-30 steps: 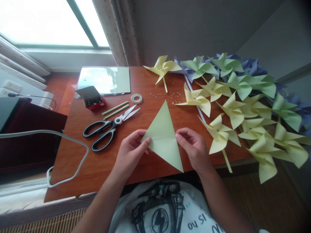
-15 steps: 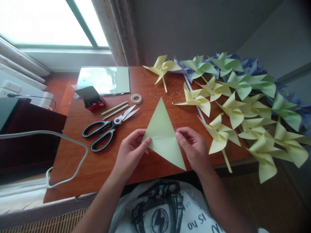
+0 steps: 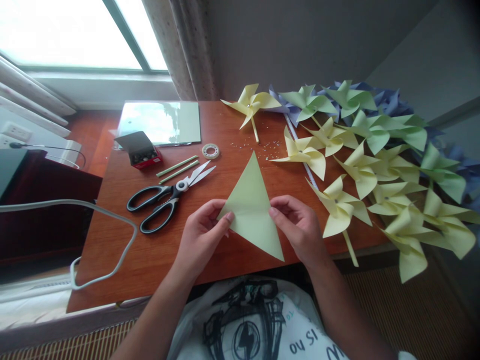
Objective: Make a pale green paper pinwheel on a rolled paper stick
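A pale green sheet of paper (image 3: 252,210), folded into a triangle, is held above the near part of the table, its tip pointing away from me. My left hand (image 3: 205,231) pinches its left corner between thumb and fingers. At the opposite edge, my right hand (image 3: 296,225) grips the paper with thumb and bent forefinger. A faint crease crosses the middle of the triangle. Black-handled scissors (image 3: 172,192) lie left of the paper with their blades apart. Beyond them are two rolled paper sticks (image 3: 179,170) and a roll of tape (image 3: 210,151).
Yellow pinwheels (image 3: 339,202), green pinwheels (image 3: 371,131) and purple ones (image 3: 392,102) crowd the right side. An opened red box (image 3: 146,159) and a clear-covered stack of sheets (image 3: 189,122) stand at back left. Paper scraps (image 3: 262,150) dot the table (image 3: 123,270). A white cable (image 3: 127,240) loops at left.
The tip of the folded paper has swung slightly to the right and its lower corner slightly left. Both hands keep their hold almost in place.
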`<state>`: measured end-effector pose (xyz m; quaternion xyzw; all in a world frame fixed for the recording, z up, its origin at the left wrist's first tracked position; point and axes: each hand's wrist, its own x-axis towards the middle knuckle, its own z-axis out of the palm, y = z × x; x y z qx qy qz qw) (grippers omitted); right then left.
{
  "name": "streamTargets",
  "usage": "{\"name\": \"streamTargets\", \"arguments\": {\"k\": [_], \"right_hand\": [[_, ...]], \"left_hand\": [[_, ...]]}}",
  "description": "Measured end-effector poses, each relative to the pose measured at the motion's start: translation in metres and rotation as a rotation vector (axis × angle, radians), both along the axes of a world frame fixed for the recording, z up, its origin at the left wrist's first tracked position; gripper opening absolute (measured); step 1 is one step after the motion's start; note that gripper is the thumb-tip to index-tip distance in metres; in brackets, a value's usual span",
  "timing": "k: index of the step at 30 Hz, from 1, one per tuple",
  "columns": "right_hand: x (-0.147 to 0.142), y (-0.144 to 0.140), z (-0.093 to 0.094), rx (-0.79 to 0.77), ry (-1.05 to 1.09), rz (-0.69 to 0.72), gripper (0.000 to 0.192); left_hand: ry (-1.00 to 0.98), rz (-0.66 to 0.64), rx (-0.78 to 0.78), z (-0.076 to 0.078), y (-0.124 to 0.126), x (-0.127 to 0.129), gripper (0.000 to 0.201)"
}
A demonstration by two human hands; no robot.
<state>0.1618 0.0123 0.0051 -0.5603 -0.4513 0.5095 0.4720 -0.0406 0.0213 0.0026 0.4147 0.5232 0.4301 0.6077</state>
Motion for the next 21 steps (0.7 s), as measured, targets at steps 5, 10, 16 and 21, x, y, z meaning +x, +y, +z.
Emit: {"name": "streamTargets", "arguments": {"k": [5,10,16,21], "right_hand": [[-0.001,0.000,-0.003,-0.006,0.008,-0.026,0.008],[-0.002,0.001,-0.002,-0.007,0.003,-0.025,0.010],[-0.002,0.001,-0.002,0.032,-0.014,-0.046,0.013],[-0.005,0.002,0.003,0.036,-0.056,-0.062,0.012]], "left_hand": [[-0.005,-0.012,0.001,0.000,0.000,0.000,0.018],[-0.013,-0.003,-0.021,0.000,0.001,0.000,0.021],[0.051,-0.006,0.019,-0.001,-0.001,0.003,0.028],[0.614,0.224,0.659,0.004,-0.010,0.007,0.053]]}}
